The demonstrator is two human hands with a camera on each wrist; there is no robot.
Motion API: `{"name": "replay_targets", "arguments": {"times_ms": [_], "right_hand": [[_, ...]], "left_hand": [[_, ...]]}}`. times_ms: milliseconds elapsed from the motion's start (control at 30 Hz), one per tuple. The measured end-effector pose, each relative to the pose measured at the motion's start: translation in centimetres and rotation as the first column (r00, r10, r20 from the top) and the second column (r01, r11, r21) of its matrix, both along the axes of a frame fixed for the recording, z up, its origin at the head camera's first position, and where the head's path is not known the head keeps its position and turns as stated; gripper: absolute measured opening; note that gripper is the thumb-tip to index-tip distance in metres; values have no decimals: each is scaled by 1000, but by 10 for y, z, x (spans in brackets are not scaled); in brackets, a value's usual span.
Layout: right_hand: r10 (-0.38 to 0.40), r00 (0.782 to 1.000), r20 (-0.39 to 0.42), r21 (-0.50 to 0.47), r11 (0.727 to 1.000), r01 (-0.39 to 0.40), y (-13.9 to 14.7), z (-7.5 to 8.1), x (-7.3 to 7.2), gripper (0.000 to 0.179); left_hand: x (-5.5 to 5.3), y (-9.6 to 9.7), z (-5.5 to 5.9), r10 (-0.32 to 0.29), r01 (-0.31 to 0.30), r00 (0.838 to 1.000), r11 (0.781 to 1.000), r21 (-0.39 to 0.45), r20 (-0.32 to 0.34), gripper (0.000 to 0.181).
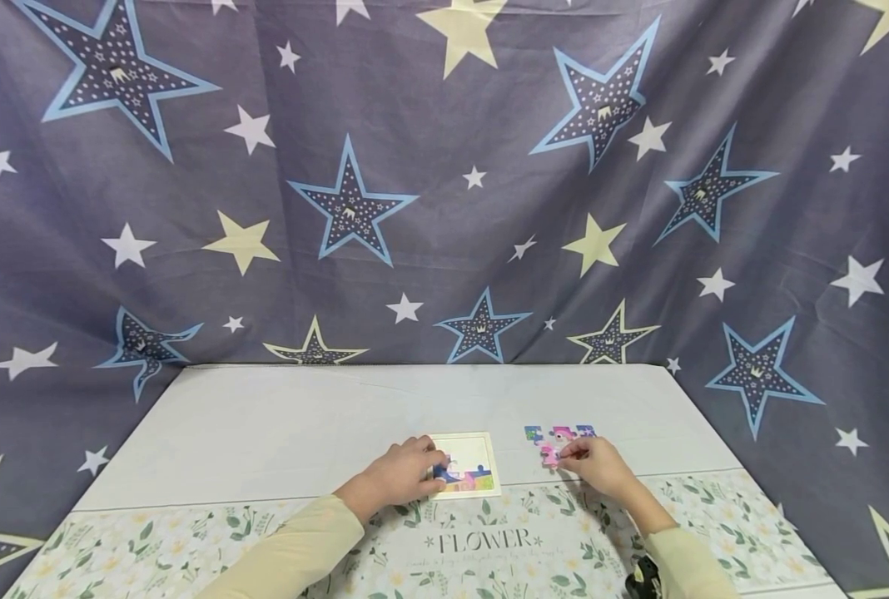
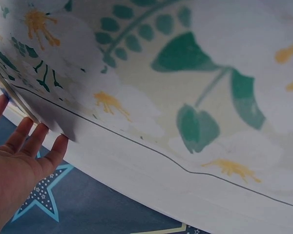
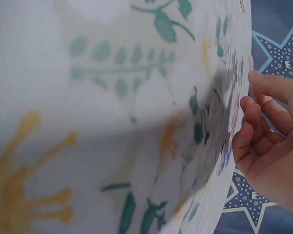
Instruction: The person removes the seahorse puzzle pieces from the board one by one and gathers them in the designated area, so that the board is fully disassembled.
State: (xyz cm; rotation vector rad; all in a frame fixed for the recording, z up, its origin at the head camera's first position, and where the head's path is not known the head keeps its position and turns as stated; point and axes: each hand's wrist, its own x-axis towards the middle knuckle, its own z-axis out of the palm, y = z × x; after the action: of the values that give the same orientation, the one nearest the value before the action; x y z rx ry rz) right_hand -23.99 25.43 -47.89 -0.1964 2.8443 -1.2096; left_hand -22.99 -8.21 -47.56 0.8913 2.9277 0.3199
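A small cream-framed puzzle tray lies flat near the middle of the table, with several joined colourful pieces along its lower part. My left hand rests over the tray's left side. In the left wrist view its fingers are spread and fairly straight, fingertips at the tray's edge. My right hand is to the right of the tray, at a group of loose puzzle pieces. Its thumb and index finger pinch a pink puzzle piece. In the right wrist view the other fingers are curled.
Beyond the right hand lie more loose pieces, among them a blue-green one and a pink one. A floral cloth printed "FLOWER" covers the table's near part. Behind the white tabletop hangs a star-patterned curtain.
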Motion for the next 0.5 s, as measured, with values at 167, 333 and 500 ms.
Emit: {"name": "replay_targets", "arguments": {"times_ms": [167,333,500], "right_hand": [[2,1000,3,-2,1000,-2,5,3,2,8],[-14,1000,5,6,1000,14,8,3,3,8],[-50,999,19,14,999,50,10,3,3,8]], "left_hand": [[0,0,0,-1,1,1000,1000,0,1,35],[0,0,0,3,-3,1000,1000,-5,4,35],[1,1,2,2,-2,1000,1000,-5,-1,35]]}}
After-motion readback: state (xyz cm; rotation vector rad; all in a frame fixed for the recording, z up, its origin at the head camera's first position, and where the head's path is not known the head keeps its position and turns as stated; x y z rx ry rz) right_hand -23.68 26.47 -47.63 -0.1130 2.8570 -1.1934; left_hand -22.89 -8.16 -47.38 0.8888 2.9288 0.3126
